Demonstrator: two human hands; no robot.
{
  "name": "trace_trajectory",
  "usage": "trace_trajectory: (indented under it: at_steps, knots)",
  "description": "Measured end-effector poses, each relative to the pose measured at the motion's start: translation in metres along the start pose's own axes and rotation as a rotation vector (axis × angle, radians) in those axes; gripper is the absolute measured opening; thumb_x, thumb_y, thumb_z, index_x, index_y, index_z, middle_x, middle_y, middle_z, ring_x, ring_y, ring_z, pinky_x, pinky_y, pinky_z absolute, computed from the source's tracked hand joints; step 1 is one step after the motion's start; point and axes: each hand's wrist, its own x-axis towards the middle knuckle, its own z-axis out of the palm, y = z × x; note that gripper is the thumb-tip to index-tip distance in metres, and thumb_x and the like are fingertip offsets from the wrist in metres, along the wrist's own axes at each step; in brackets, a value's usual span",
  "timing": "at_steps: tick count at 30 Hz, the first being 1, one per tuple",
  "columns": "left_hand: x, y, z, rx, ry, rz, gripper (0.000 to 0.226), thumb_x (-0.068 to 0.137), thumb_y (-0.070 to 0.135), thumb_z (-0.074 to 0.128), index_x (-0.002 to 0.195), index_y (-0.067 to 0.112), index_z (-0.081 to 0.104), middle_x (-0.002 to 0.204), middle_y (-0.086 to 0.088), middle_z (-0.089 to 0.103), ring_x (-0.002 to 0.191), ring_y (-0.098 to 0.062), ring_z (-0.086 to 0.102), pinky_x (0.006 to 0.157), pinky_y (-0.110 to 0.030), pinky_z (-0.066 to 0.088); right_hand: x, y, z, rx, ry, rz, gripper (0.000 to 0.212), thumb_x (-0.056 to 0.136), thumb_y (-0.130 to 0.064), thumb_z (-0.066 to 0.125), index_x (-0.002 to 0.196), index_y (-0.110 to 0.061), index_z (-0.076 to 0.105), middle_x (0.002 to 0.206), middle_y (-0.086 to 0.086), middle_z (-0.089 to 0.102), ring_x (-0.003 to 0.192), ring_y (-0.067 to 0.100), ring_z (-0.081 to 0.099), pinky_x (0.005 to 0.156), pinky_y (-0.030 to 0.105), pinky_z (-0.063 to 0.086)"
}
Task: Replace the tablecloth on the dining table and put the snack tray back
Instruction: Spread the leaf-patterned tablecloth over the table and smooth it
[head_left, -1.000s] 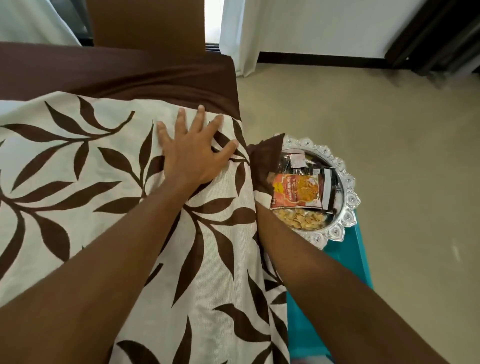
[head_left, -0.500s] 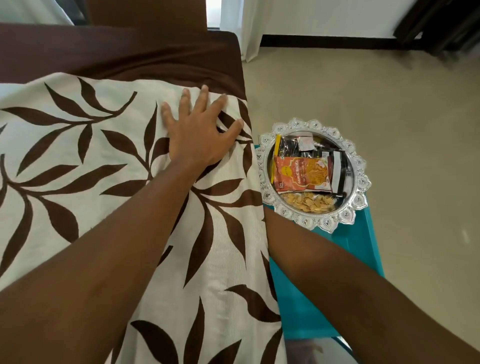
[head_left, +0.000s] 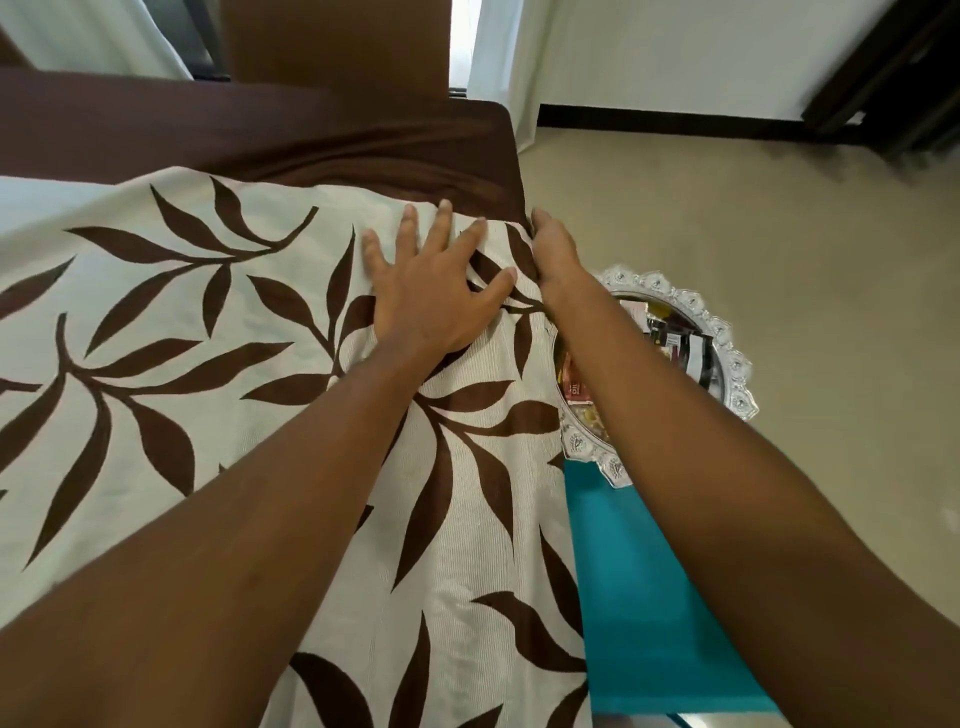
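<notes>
A cream tablecloth with brown leaves lies over the dining table, with a plain brown band along its far end. My left hand presses flat on the cloth near the right edge, fingers spread. My right hand is at the table's right edge by the far corner, its fingers reaching over the cloth's edge and hidden. The silver snack tray with snack packets sits on a teal stool beside the table, partly behind my right forearm.
The teal stool stands close against the table's right side. A brown chair back rises behind the far end. Beige floor spreads to the right, white curtains hang at the back, and dark furniture stands at top right.
My right hand came up from below the table's side to the cloth's edge near the far corner. My left hand stayed pressed on the cloth. The view shifted.
</notes>
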Motion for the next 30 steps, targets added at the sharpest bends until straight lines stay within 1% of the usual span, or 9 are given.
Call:
trace_trajectory:
  at_steps: [2,4,6,7,9,12,16,24,30]
  knots:
    - [0.001,0.000,0.000,-0.002,0.000,0.005,0.075,0.091,0.078,0.022,0.154,0.040,0.028,0.168,0.000,0.015,0.155,-0.031,0.006,0.117,-0.067,0.001,0.006,-0.003,0.000,-0.172,0.092,-0.242,0.029,0.107,-0.027,0.040,0.107,-0.013,0.065,0.099,0.002,0.068,0.090,0.013,0.060,0.084,0.030,0.048]
    - [0.001,0.000,0.000,-0.006,0.000,0.006,0.075,0.091,0.078,0.022,0.155,0.040,0.027,0.168,0.000,0.015,0.155,-0.031,0.005,0.117,-0.068,0.000,0.008,-0.010,-0.001,-0.473,0.178,-0.576,0.036,0.106,-0.032,0.043,0.133,-0.017,0.061,0.129,0.001,0.064,0.114,0.010,0.056,0.099,0.029,0.044]
    - [0.001,0.000,0.000,-0.016,0.001,0.003,0.077,0.091,0.078,0.022,0.156,0.037,0.026,0.168,0.000,0.015,0.155,-0.030,0.005,0.117,-0.068,0.000,0.006,-0.014,0.006,-0.669,0.060,-0.827,0.043,0.105,-0.038,0.045,0.142,-0.019,0.056,0.142,0.000,0.058,0.130,0.012,0.052,0.107,0.027,0.040]
    - [0.002,0.000,0.000,-0.026,0.004,-0.003,0.080,0.091,0.078,0.023,0.157,0.034,0.024,0.167,0.000,0.016,0.155,-0.030,0.005,0.117,-0.067,-0.001,0.004,-0.016,0.012,-0.788,-0.041,-0.873,0.045,0.104,-0.039,0.044,0.144,-0.020,0.056,0.147,0.001,0.055,0.135,0.015,0.048,0.111,0.029,0.038]
    - [0.002,0.000,0.000,-0.046,0.002,-0.010,0.084,0.091,0.077,0.026,0.159,0.028,0.021,0.167,0.001,0.016,0.155,-0.029,0.005,0.118,-0.066,-0.001,0.011,-0.014,0.024,-1.029,-0.173,-0.845,0.049,0.106,-0.041,0.039,0.151,-0.021,0.048,0.161,0.007,0.039,0.150,0.023,0.030,0.122,0.037,0.025]
    - [0.002,0.000,0.002,-0.037,-0.005,-0.018,0.087,0.091,0.076,0.024,0.160,0.024,0.019,0.168,0.001,0.014,0.155,-0.028,0.003,0.119,-0.066,-0.001,0.026,-0.014,0.031,-1.256,-0.135,-0.780,0.055,0.110,-0.041,0.030,0.161,-0.021,0.024,0.170,0.007,0.011,0.157,0.026,0.005,0.127,0.046,0.012]
    - [0.002,0.001,0.003,-0.009,-0.029,-0.016,0.090,0.090,0.079,0.018,0.160,0.023,0.014,0.169,0.000,0.008,0.155,-0.028,-0.001,0.118,-0.066,-0.002,0.041,-0.026,0.036,-1.335,-0.065,-0.710,0.061,0.109,-0.046,0.022,0.163,-0.019,0.011,0.171,0.006,0.003,0.157,0.026,-0.002,0.126,0.052,0.011]
    - [-0.016,0.000,-0.004,-0.013,-0.085,0.123,0.084,0.092,0.077,0.018,0.160,0.029,0.016,0.169,0.001,0.009,0.155,-0.028,0.000,0.119,-0.065,-0.001,0.056,-0.045,0.043,-1.251,-0.093,-0.625,0.065,0.111,-0.041,0.022,0.162,-0.005,0.004,0.170,0.013,-0.003,0.157,0.029,-0.004,0.128,0.043,0.004]
    - [-0.103,0.007,-0.016,0.027,-0.215,0.190,0.073,0.096,0.071,0.015,0.159,0.035,0.004,0.169,0.001,-0.006,0.154,-0.026,-0.013,0.119,-0.064,-0.006,0.039,-0.053,0.051,-1.394,-0.015,-0.567,0.070,0.108,-0.051,0.024,0.162,-0.011,0.008,0.171,0.009,0.001,0.157,0.028,0.000,0.125,0.057,0.014]
